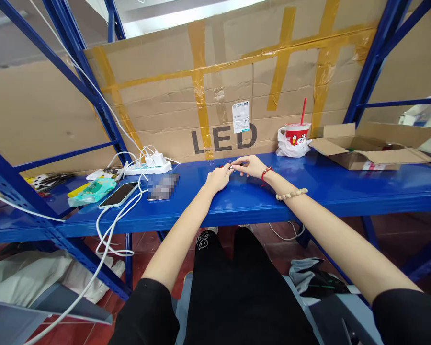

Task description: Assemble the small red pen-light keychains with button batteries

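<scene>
My left hand [217, 179] rests closed over the blue shelf top [258, 191], its fingertips meeting those of my right hand [250, 167]. The thumb and finger of my right hand are pinched together at the left fingers. Between the two hands a tiny dark thing [230, 167] shows, too small to name, with a bit of red beside it. A red string bracelet [266, 172] circles my right wrist, and a beaded bracelet [291, 194] sits higher on that forearm.
Left of my hands lie a phone [119, 195], a pixelated flat item [163, 187], a green packet [94, 190] and a power strip [149, 167] with white cables. Rightward stand a red-and-white cup [296, 134] and an open carton [373, 160]. Cardboard [158, 110] backs the shelf.
</scene>
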Demonstrator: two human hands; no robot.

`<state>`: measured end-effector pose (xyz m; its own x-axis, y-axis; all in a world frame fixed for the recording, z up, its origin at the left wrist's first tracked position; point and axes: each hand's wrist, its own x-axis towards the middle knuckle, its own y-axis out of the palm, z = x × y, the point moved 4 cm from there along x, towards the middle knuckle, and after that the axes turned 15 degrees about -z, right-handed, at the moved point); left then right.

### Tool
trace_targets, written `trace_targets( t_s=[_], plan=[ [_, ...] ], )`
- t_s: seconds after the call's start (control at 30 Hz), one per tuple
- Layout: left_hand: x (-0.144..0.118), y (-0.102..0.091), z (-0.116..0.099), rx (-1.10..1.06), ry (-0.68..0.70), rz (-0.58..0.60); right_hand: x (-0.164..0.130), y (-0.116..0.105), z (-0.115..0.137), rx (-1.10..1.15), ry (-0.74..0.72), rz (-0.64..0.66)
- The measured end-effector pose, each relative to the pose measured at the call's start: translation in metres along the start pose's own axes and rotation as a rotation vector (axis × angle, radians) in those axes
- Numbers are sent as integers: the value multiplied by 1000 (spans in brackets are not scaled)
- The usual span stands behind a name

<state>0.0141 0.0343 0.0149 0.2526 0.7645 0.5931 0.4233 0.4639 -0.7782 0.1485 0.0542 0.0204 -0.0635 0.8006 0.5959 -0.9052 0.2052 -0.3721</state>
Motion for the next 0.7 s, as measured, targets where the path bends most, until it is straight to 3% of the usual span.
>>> trace_targets(
  t_s=[0.13, 0.33, 0.47, 0.6, 0.7],
  plan=[
    [0, -1, 1, -93, 14, -24, 1, -1, -2, 130, 70, -11],
    [2, -1, 2, -182, 7, -18, 0, 1, -9, 274, 338, 4],
    [3, 3, 3, -286, 34, -27, 1, -2, -4, 282, 337, -10],
    [5, 8, 7, -339, 24, -51, 4, -8, 1, 261, 287, -119],
    [5, 8, 7, -391, 67, -76, 3, -6, 5, 200, 202, -61]
  ],
)
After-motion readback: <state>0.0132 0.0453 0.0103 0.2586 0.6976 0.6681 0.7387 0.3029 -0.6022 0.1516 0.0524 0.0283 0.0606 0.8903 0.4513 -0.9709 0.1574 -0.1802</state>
